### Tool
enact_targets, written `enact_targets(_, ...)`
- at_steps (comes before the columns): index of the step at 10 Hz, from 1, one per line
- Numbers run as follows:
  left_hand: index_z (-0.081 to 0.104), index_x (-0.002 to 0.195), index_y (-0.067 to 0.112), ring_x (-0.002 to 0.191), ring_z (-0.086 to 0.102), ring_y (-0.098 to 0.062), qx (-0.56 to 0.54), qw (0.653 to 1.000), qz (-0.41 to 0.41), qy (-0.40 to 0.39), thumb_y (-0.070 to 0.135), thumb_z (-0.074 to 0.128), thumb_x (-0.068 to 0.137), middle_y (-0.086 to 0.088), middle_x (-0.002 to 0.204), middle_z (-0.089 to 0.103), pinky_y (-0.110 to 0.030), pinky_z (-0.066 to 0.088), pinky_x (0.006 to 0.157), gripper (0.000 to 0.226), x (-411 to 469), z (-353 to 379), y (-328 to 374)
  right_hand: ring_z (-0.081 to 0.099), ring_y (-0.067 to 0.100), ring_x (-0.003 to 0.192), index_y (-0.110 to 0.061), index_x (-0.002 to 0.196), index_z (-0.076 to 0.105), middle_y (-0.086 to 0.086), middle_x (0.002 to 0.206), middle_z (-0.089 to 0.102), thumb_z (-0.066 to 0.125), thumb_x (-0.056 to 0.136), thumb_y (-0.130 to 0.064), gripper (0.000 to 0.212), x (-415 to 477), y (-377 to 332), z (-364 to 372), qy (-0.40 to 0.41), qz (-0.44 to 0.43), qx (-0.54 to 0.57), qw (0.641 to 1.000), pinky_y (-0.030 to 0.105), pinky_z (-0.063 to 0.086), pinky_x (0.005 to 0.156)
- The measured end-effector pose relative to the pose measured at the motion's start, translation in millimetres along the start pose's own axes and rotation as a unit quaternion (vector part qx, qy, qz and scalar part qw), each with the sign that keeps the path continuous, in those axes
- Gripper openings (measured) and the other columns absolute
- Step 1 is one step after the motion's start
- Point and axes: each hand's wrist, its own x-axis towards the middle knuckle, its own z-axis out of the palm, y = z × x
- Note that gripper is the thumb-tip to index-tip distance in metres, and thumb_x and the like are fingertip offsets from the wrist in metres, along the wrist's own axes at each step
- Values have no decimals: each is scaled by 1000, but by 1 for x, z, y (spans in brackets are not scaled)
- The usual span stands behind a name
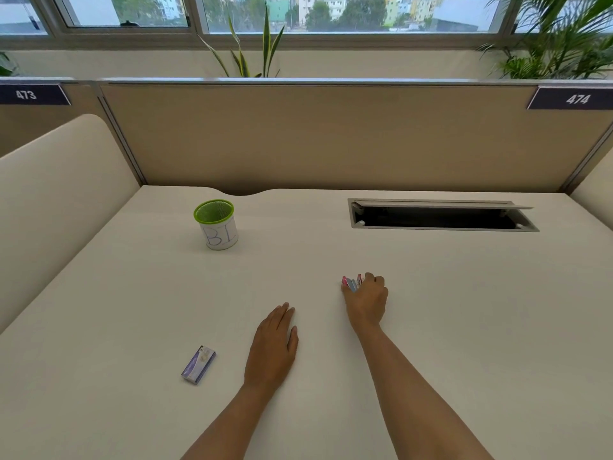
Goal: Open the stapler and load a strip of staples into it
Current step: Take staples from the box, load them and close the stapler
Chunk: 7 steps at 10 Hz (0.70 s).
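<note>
Smooth cream desk (431, 310). I see right hand (366, 302) curled around small pink stapler (351, 283); left hand (273, 346) flat, empty; boxy purple staple box (198, 364) nearby.

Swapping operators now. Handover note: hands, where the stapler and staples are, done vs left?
Right hand: fingers closed around the small pink stapler, low at the desk; whether lifted, cannot tell.
Left hand: flat on the desk, empty.
Staple box: lying shut, to the left of the left hand, untouched.
Done: stapler grasped.
Left: open the stapler, take a strip out of the box, load it.
</note>
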Motion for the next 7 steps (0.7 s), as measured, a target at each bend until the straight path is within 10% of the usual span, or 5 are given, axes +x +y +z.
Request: enact_targets(7,35,140,18,139,27,-12,-16,1000,-10,-11,30,29,95,2,150,33,-17,10,109,47,-1,-5,6,53,31,109,-2,130,45,17,120,54,67,83,-16,54,-33,25,-23,-43,-27,61,997,36,45,88)
